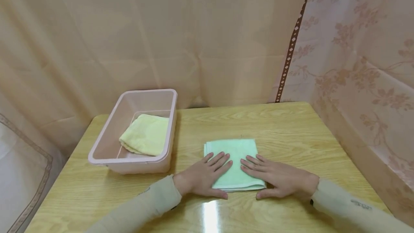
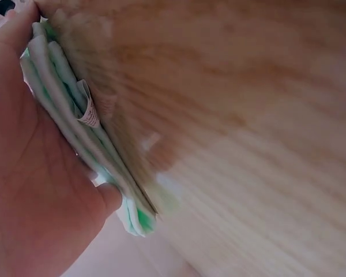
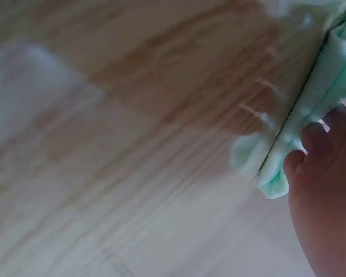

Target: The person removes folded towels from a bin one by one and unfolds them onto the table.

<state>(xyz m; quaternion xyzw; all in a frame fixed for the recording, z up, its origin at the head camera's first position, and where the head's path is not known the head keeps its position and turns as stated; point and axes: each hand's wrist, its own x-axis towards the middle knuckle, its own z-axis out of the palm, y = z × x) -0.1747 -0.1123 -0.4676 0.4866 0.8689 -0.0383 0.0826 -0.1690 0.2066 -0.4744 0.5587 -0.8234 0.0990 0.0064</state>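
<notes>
A mint-green towel (image 1: 237, 148), folded into a neat rectangle, lies flat on the wooden table. My left hand (image 1: 207, 173) rests on its left side with the fingers straight, the thumb near the front edge. On the right side of the towel lies my right hand (image 1: 276, 176), fingers also straight and its thumb on or just above the table. In the left wrist view the towel's folded layers (image 2: 75, 127) show edge-on with a small printed label (image 2: 89, 111) sticking out. The right wrist view shows the towel's other edge (image 3: 311, 98) beside the right hand.
Left of the towel stands a pink plastic bin (image 1: 173, 132) on the table (image 1: 278, 125). A folded yellow towel (image 1: 147, 134) lies inside it. Beige curtains (image 1: 226, 39) hang behind the table, and a floral cloth (image 1: 365, 64) hangs along the right side.
</notes>
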